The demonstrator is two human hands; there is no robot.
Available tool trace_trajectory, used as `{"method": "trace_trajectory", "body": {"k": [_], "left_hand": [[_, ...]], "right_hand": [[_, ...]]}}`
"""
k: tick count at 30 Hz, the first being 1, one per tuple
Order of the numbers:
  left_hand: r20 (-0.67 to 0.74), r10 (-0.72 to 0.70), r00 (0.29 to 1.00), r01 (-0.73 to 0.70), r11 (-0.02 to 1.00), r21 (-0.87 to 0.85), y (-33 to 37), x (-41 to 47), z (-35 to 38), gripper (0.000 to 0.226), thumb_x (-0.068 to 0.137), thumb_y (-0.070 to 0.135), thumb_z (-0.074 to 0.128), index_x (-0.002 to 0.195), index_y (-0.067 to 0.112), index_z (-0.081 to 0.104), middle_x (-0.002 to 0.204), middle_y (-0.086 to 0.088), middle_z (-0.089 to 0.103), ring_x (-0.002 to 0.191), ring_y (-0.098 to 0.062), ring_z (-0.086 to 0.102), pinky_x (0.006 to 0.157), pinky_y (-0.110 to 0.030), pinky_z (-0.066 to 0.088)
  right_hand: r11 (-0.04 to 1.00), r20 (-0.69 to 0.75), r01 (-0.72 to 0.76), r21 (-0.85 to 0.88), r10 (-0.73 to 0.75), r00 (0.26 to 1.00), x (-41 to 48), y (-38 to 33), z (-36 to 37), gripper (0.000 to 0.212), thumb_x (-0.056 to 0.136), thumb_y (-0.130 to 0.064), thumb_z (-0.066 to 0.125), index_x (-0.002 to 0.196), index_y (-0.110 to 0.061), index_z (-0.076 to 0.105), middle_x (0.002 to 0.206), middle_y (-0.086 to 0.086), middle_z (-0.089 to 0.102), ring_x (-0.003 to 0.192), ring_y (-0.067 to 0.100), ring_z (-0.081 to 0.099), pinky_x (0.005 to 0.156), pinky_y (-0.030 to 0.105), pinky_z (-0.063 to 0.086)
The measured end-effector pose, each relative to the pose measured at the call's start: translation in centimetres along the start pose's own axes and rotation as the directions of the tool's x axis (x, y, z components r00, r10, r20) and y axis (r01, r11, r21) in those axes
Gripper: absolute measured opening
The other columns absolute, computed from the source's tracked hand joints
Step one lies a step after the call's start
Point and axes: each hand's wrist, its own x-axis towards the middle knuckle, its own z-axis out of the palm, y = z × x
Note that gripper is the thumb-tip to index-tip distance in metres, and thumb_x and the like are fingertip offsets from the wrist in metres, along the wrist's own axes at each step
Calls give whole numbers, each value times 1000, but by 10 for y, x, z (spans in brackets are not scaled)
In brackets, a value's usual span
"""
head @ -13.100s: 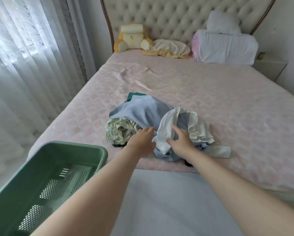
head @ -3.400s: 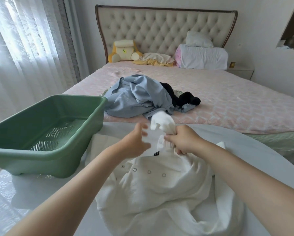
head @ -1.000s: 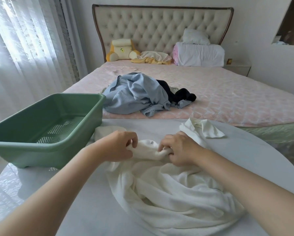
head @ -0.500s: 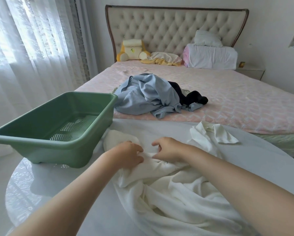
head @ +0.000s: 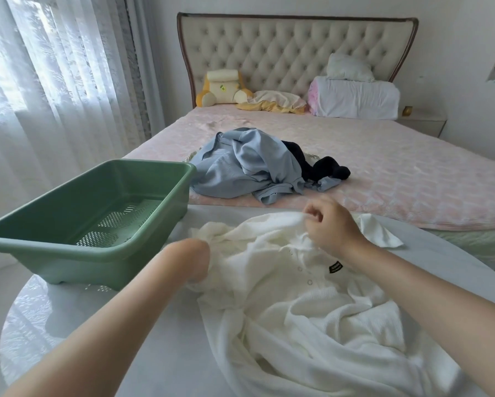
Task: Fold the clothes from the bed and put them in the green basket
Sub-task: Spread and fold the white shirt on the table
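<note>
On the round white table point(head: 83, 325), seen from the head camera, a white shirt point(head: 312, 310) lies crumpled, covering the tabletop from about twelve o'clock round to five. Its snap buttons and a small black label face up near the middle.

The right hand point(head: 330, 227), at one o'clock on the table, has its fingers curled and pinches a raised edge of the shirt between thumb and fingertips, holding that edge just above the rest of the cloth. The left hand point(head: 196, 262), at about eleven o'clock, bends down at the wrist into the shirt's left edge. Its fingers are buried in the folds, so I cannot tell whether they grip the cloth or only rest in it.

The green basket point(head: 97, 257) stands upright at nine o'clock on the table, its perforated floor showing, just beside the left wrist.

Beyond the table at twelve o'clock is the bed point(head: 412, 173). A blue garment point(head: 240, 164) lies heaped on it, with a black garment point(head: 323, 167) touching it on its three o'clock side. Against the tufted headboard point(head: 295, 50) sit a yellow plush toy point(head: 220, 87) at eleven o'clock and white pillows point(head: 355, 97) at one. Sheer curtains point(head: 54, 81) hang at ten o'clock.
</note>
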Motion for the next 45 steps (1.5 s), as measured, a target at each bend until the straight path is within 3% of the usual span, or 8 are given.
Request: {"method": "trace_trajectory", "body": {"k": [8,14,19,25,29,34,38,45], "left_hand": [[-401,42,915,-229,872,-432,18,24,12,43,93,15,44,132,29,52,127,-3,53,112,-27,56,89,-36,50],[-317,49,947,-163,924,-345,21,40,32,61,97,35,51,153,33,25,142,-9,44,108,-29,59,84,-36,49],[-485,29,874,-270,859,-435,23,46,21,12,95,24,54,95,21,66,95,-2,68,85,-24,59,73,-34,50],[-880,-285,381,-654,589,-474,10,27,-34,14,96,5,46,101,9,59,92,2,53,88,-20,49,79,-33,37],[-913,-345,218,-660,637,-399,1,25,-45,10,98,6,44,103,9,53,105,2,47,102,-22,45,88,-32,34],[-804,-317,504,-433,712,-552,6,45,-21,20,95,11,52,114,10,56,120,-13,49,121,-32,40,101,-39,27],[-583,-67,809,-260,850,-459,13,56,-2,69,91,26,59,153,24,27,156,-11,25,145,-33,15,117,-47,17],[-658,-5,753,-197,952,-233,17,73,9,59,86,24,56,143,32,42,141,-4,43,134,-30,36,99,-43,37]], "right_hand": [[987,922,-148,61,1,387,-31,-29,6,26,91,-33,61,102,-20,81,102,0,76,89,20,66,85,32,51],[961,510,-245,127,149,847,-18,-12,27,17,97,-12,57,111,-18,65,104,1,70,57,19,67,58,38,61],[955,545,-291,59,213,811,-13,-18,39,64,97,-49,57,152,-22,38,126,-1,59,51,14,61,47,29,51],[984,533,-175,35,129,836,0,-22,34,26,82,-40,78,103,-26,76,99,-11,72,88,8,67,82,33,57],[950,106,-210,231,189,976,20,-15,7,15,87,-32,75,80,-23,65,73,-4,65,54,14,62,48,26,45],[921,-155,-239,307,297,942,30,10,-3,11,89,-17,71,90,-26,64,89,-5,69,82,20,69,67,33,57],[915,216,-373,-154,400,891,23,30,5,60,90,-22,67,146,-19,44,143,4,49,124,25,54,89,31,45],[980,512,8,-198,96,853,14,20,26,72,91,-25,60,156,-34,28,161,-7,29,146,19,33,115,33,32]]}}
